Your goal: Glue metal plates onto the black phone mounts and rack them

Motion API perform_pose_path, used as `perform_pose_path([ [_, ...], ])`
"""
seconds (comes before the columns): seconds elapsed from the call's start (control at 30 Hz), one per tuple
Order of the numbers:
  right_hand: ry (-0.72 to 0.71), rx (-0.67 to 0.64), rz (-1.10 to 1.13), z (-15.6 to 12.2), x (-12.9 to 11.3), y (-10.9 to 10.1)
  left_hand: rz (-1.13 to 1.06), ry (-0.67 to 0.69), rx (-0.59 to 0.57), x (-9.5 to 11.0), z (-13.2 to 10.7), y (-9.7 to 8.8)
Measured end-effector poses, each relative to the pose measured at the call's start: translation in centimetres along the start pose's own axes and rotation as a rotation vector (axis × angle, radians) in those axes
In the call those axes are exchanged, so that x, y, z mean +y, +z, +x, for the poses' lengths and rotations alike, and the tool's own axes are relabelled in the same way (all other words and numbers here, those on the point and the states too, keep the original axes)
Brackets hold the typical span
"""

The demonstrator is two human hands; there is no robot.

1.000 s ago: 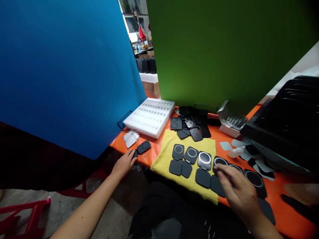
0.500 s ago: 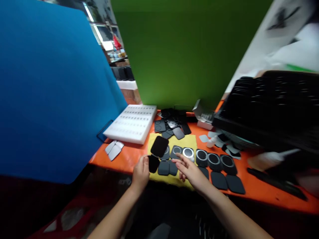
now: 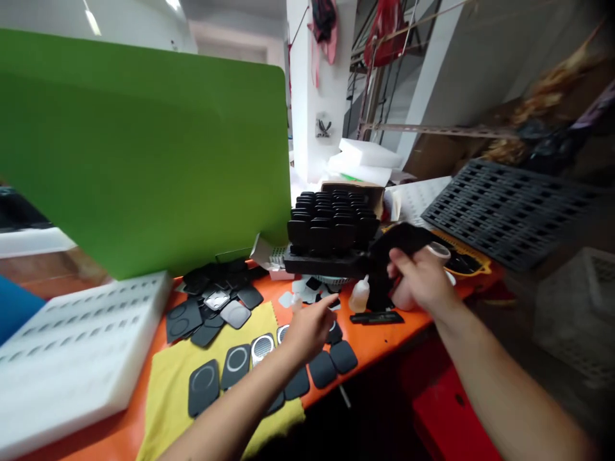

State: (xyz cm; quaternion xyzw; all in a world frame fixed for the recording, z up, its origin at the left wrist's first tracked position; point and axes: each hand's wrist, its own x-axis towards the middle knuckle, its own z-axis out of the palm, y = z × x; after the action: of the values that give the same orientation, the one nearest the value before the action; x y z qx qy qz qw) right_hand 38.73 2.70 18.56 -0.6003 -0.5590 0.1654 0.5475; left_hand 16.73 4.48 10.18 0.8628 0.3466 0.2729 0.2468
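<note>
Right hand (image 3: pixel 420 282) fingers clamp a black cloth (image 3: pixel 401 243) beside the black tray (image 3: pixel 321 262) (full of pads); left hand (image 3: pixel 310 330) fingers: cannot tell.

Left forearm enters from the bottom edge at about 6 o'clock and runs toward 1 o'clock, bare to the wrist. Left hand (image 3: pixel 310 326) sits palm down just below frame centre, fingers curled loosely downward, thumb tip pointing toward 2 o'clock; whether it grips anything cannot be told. Right forearm enters from 4 o'clock and runs toward 10 o'clock. Right hand (image 3: pixel 419 282) is raised at about 3 o'clock of the left hand, well apart, back toward the camera, fingers bent closed in a grasp, slightly blurred.
</note>
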Motion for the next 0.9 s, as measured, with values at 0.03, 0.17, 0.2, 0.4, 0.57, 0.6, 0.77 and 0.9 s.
perform_pose_path([
  [0.03, -0.029, 0.034, -0.002, 2.2, 0.8, -0.9, 0.099, 0.055, -0.008, -0.1, 1.9, 0.1],
  [0.17, -0.081, -0.128, 0.038, 8.6, 5.1, -0.9, 0.43, 0.263, -0.035, -0.6, 7.9, 1.3],
  [0.2, -0.074, -0.178, 0.026, 9.6, 6.2, -0.5, 0.493, 0.284, -0.042, -0.8, 8.9, 1.7],
  [0.4, 0.016, -0.309, 0.017, 11.5, 9.4, 0.7, 0.635, 0.284, -0.068, -2.2, 10.3, 3.2],
  [0.57, 0.08, -0.345, 0.018, 11.8, 9.3, 0.5, 0.595, 0.282, -0.084, -2.6, 10.2, 3.4],
  [0.6, 0.089, -0.342, -0.003, 11.8, 9.4, 0.6, 0.588, 0.281, -0.088, -2.7, 10.2, 3.4],
  [0.77, 0.099, -0.357, -0.046, 11.2, 10.4, 1.4, 0.565, 0.275, -0.079, -3.0, 10.3, 3.6],
  [0.9, 0.101, -0.341, -0.111, 11.3, 10.2, 1.5, 0.526, 0.274, -0.09, -2.3, 10.9, 3.3],
])
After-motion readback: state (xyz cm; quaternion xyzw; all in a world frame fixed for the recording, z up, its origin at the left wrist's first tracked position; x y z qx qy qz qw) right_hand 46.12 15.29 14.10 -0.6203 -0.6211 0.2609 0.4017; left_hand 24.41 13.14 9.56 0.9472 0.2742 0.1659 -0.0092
